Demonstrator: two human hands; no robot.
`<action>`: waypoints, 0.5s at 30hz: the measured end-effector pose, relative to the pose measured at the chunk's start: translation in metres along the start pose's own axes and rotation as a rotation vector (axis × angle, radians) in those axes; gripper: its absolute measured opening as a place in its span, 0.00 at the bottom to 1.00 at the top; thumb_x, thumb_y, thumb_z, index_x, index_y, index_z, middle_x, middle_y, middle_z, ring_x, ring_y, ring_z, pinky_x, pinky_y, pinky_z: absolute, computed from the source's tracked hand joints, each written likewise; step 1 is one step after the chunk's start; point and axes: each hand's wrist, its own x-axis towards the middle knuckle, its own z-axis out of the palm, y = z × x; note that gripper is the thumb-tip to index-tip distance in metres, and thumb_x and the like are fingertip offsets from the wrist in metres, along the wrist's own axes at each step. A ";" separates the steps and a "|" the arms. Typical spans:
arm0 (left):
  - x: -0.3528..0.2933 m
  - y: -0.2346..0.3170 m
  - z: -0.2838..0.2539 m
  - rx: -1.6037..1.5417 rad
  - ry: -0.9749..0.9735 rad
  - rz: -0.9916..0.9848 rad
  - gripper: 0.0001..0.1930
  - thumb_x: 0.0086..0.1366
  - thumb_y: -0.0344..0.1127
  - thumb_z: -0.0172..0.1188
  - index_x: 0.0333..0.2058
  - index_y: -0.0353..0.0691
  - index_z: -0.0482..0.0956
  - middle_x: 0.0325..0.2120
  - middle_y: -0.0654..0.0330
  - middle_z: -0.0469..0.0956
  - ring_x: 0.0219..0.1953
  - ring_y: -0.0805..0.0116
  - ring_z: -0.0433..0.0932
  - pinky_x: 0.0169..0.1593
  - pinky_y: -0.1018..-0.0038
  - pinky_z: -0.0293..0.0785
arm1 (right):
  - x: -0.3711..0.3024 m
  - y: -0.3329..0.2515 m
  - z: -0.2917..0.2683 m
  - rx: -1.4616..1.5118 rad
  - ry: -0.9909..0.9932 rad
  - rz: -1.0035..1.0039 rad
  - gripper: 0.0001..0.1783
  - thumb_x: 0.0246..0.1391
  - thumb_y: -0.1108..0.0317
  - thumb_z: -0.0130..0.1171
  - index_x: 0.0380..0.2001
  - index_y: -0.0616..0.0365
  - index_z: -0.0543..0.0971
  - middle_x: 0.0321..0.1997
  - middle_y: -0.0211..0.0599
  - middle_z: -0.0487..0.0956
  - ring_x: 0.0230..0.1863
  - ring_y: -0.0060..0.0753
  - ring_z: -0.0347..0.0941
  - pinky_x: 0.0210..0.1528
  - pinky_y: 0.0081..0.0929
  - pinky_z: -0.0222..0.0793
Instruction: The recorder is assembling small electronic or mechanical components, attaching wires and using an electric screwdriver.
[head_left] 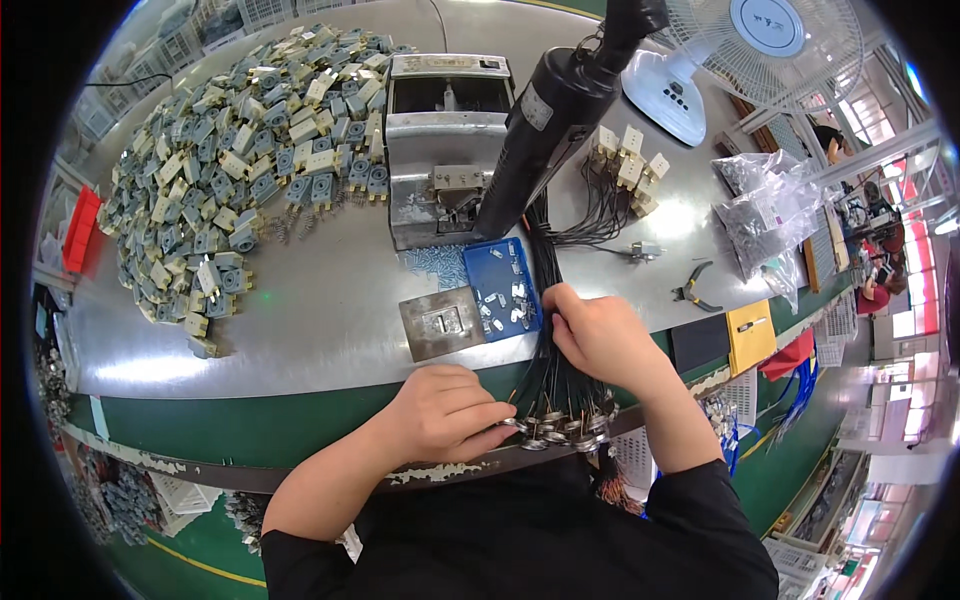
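Note:
A thick bundle of black wires (pixel 556 378) runs down across the worktop to its front edge. Several silvery round metal parts (pixel 565 428) cluster at the wires' lower ends. My left hand (pixel 437 414) is closed in a pinch at the left of this cluster, with thumb and forefinger on one round metal part (pixel 512 424). Higher up the bundle, my right hand (pixel 604 338) has its thumb and curled forefinger closed on the wires. Beside the bundle sits a blue tray (pixel 483 268) of small metal pieces, with a square metal plate (pixel 440 326) next to it.
A metal bench machine (pixel 449 150) stands behind the tray, with a black cylindrical tool (pixel 535 135) angled in front. A heap of grey and cream switch-like blocks (pixel 240 155) covers the left. Wired cream blocks (pixel 630 165), pliers (pixel 697 290), a plastic bag (pixel 768 212) and a fan (pixel 765 45) lie right.

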 end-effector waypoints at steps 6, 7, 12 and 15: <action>-0.007 0.001 -0.002 0.061 -0.062 0.048 0.15 0.52 0.31 0.79 0.39 0.42 0.85 0.27 0.64 0.81 0.24 0.64 0.80 0.29 0.70 0.77 | 0.009 0.014 -0.027 1.022 -0.069 0.359 0.16 0.61 0.76 0.57 0.51 0.60 0.81 0.22 0.31 0.82 0.22 0.21 0.79 0.24 0.18 0.69; -0.006 0.001 -0.004 0.090 -0.113 0.081 0.15 0.53 0.32 0.78 0.39 0.43 0.85 0.28 0.64 0.82 0.25 0.64 0.81 0.30 0.70 0.77 | 0.012 0.034 -0.030 1.168 -0.079 0.386 0.15 0.65 0.71 0.55 0.52 0.63 0.81 0.30 0.42 0.85 0.29 0.30 0.83 0.29 0.23 0.75; 0.000 0.001 -0.014 0.073 -0.061 0.021 0.18 0.56 0.40 0.78 0.43 0.40 0.87 0.31 0.61 0.84 0.30 0.62 0.84 0.35 0.68 0.80 | 0.021 0.030 -0.037 1.736 0.268 0.151 0.25 0.76 0.54 0.44 0.54 0.68 0.77 0.48 0.57 0.85 0.42 0.48 0.85 0.41 0.31 0.78; -0.004 0.004 -0.020 -0.020 0.133 -0.120 0.25 0.58 0.44 0.78 0.50 0.36 0.84 0.35 0.58 0.85 0.33 0.62 0.85 0.38 0.68 0.81 | 0.031 0.001 -0.031 1.044 0.088 0.023 0.15 0.71 0.61 0.59 0.47 0.65 0.81 0.41 0.49 0.88 0.40 0.39 0.85 0.41 0.33 0.78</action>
